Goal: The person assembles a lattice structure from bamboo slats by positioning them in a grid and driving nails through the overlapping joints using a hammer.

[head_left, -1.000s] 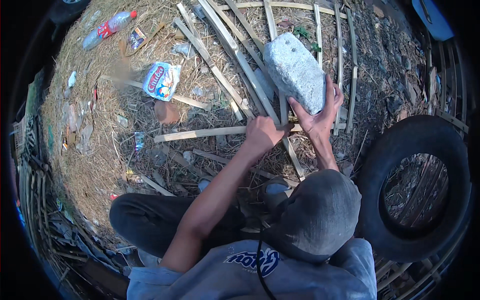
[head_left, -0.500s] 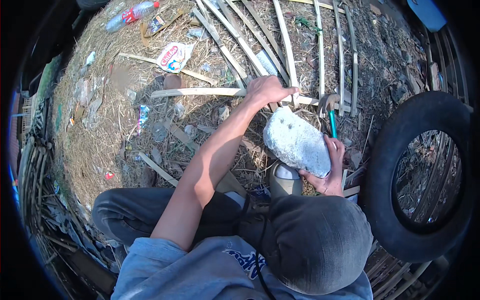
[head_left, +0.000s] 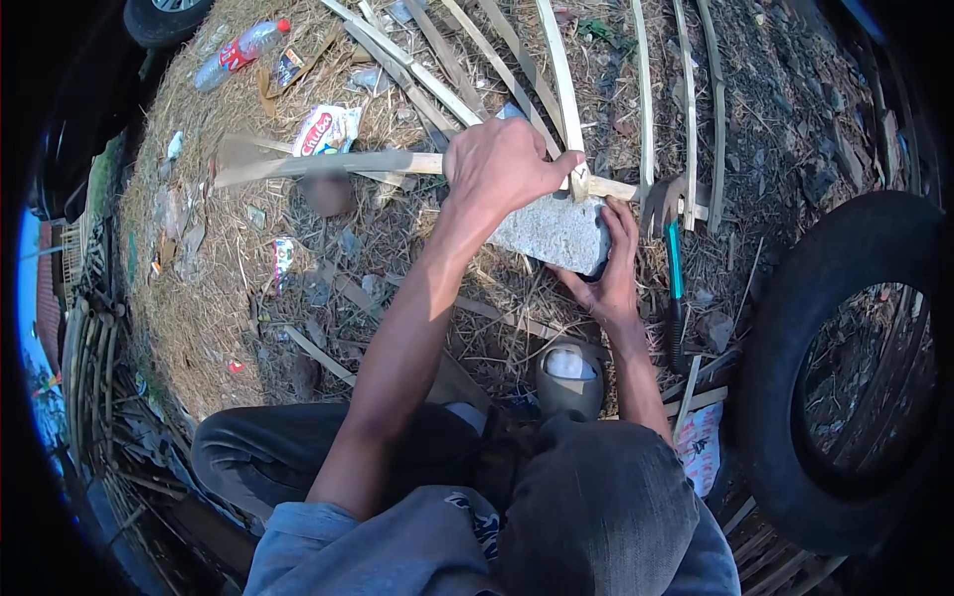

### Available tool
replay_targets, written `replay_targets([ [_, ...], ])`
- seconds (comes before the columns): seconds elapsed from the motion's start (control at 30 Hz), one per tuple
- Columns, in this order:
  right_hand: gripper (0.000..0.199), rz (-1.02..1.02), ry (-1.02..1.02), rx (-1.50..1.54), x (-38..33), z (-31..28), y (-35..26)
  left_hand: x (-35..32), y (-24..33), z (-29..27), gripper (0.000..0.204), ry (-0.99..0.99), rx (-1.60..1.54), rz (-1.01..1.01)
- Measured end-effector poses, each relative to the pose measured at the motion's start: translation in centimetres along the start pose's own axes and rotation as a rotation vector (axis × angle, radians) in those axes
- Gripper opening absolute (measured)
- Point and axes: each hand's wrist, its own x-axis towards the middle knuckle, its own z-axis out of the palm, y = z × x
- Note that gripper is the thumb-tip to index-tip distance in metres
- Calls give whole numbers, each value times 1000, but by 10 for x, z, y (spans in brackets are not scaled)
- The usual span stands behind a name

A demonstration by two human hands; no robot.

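My left hand (head_left: 502, 164) is closed around a pale wooden crosspiece (head_left: 618, 189), close to where an upright slat (head_left: 562, 74) meets it. Gripped at its right end by my right hand (head_left: 608, 278) is a rough whitish stone block (head_left: 552, 230). The block lies just below and partly under the crosspiece, its upper left part hidden by my left hand and wrist. A hammer (head_left: 675, 260) with a teal and black handle rests to the right, its head by the crosspiece's right end.
Several wooden slats (head_left: 642, 89) fan out at the far side. A black tyre (head_left: 770, 397) lies at right. Litter is strewn over dry grass at left, including a plastic bottle (head_left: 241, 55) and a white wrapper (head_left: 326, 131). My sandalled foot (head_left: 569, 382) is just below the block.
My right hand has moved the block up and left, from beside my foot to the crosspiece. My left hand still grips the crosspiece, whose left end is raised and blurred. The view has shifted slightly.
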Motion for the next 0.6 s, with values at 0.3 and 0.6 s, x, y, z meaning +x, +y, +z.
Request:
replay_targets([
  [0.3,83,284,220,10,5,8,1,6,-3,-3,58,11,-79,-28],
  [0.6,40,387,331,-227,-22,-35,-60,-7,-23,26,59,268,-121,80],
])
